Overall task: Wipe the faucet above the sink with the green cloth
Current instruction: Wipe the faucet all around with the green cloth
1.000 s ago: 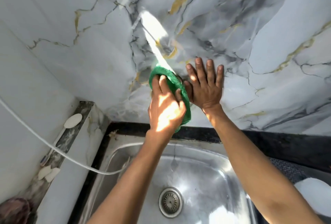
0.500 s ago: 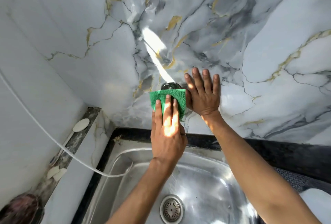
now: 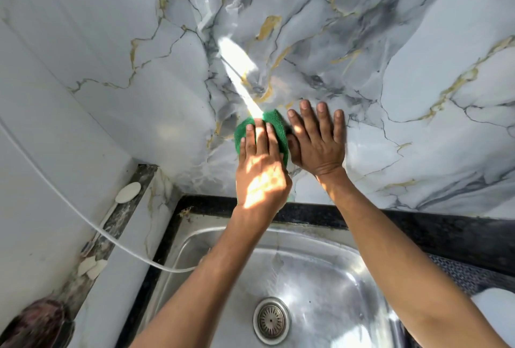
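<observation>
1. Nearest me: steel sink (image 3: 320, 272), round drain strainer (image 3: 271, 320) at the bottom of its basin. Sun glare on the metal.
2. Near left: a white cord (image 3: 92, 225) runs from the left wall down over the sink's left rim. A white oval object (image 3: 128, 192) lies on the dark-veined ledge (image 3: 122, 216) left of the sink.
3. Black counter edge (image 3: 418, 225) runs behind the sink, at the foot of the marble wall (image 3: 418, 55).
4. Left hand (image 3: 262, 172): fingers nearly straight and held together, palm laid flat over the green cloth (image 3: 274, 127), pressing it to the wall above the sink. I can't tell whether the thumb grips the cloth.
5. The cloth shows past the fingertips and along the right edge of that hand. I see no faucet; cloth and hand hide that spot.
6. Right hand (image 3: 317, 144): fully open, fingers spread, palm flat on the marble, holding nothing, just beside the cloth on its right.
7. Far: a bright streak of sunlight (image 3: 237, 69) slants down the wall onto the cloth and left hand.
</observation>
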`<state>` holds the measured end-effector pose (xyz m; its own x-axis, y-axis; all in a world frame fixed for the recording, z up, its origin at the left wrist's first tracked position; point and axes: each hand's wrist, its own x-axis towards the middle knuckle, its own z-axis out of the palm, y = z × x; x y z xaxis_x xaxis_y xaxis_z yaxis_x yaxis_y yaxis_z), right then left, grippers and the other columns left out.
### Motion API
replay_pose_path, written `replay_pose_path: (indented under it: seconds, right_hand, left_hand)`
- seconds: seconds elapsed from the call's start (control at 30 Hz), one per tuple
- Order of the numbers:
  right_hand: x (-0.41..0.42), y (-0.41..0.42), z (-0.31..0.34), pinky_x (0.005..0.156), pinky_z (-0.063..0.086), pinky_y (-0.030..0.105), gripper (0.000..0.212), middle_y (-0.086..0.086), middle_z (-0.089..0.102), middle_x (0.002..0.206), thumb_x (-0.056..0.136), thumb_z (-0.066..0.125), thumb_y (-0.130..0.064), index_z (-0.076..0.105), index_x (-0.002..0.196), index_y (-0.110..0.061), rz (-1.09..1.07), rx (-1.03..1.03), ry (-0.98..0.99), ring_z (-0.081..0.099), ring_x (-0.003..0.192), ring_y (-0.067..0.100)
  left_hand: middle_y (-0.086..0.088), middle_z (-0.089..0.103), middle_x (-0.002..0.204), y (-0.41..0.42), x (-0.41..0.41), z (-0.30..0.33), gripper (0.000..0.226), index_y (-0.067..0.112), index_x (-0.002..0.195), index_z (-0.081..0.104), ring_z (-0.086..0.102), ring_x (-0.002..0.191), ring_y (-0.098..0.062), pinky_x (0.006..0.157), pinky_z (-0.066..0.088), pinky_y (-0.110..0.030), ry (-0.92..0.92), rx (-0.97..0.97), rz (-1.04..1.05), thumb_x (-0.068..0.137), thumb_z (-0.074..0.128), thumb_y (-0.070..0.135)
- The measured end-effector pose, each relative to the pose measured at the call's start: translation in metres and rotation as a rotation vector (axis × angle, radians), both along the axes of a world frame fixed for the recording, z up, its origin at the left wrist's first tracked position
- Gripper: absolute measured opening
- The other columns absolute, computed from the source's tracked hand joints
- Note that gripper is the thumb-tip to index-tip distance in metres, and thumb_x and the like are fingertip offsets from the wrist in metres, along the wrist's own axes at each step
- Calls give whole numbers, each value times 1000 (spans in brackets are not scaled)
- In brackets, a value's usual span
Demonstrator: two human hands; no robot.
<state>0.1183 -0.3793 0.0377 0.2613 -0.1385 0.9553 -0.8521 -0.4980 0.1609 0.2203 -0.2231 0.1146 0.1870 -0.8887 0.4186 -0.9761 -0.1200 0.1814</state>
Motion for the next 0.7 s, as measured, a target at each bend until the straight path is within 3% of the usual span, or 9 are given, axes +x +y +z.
replay_pose_path:
  seconds: [0.13,0.2,0.33,0.43,0.53,0.7]
  right_hand:
    - [-1,3,1,134,-1,52,68,1,2,177,104,44,-46,25,165,-24,-14,-11,-2,-1,164,26]
    - [-1,3,2,134,-1,52,69,1,1,177,103,45,-44,23,166,-24,-11,-13,-1,-2,164,26]
    - [-2,4,3,134,-1,52,71,1,0,177,103,46,-45,22,166,-24,2,-4,0,-3,164,25]
    - [-2,3,3,134,-1,52,67,1,-2,177,105,38,-46,18,166,-25,-2,-14,4,-4,164,25]
    - [-1,2,1,134,-3,51,68,1,-3,177,105,36,-46,16,166,-25,-3,-19,3,-5,164,25]
    - [-1,4,-1,134,-4,51,68,1,-5,177,105,36,-45,14,166,-25,-11,-10,10,-6,164,25]
  left_hand:
    - [-18,36,167,19,-2,-13,62,0,156,40,32,156,-40,132,21,-48,-99,-110,-36,94,44,8]
    - [-17,45,162,27,-6,-26,52,-2,150,48,37,153,-39,133,18,-47,-181,-203,-72,99,44,9]
    - [-12,40,166,42,-11,-74,50,0,153,44,25,159,-29,135,5,-41,-214,-325,-101,106,44,16]
    - [-10,18,174,52,-2,-113,60,2,156,35,16,162,-33,134,10,-49,-194,-459,-144,97,46,8]
    - [-7,1,177,49,7,-127,64,8,165,16,1,163,-33,134,5,-50,-173,-522,-132,104,33,19]
    - [-16,32,161,44,0,-125,53,7,153,38,16,161,-38,131,22,-53,-114,-600,-80,103,47,20]
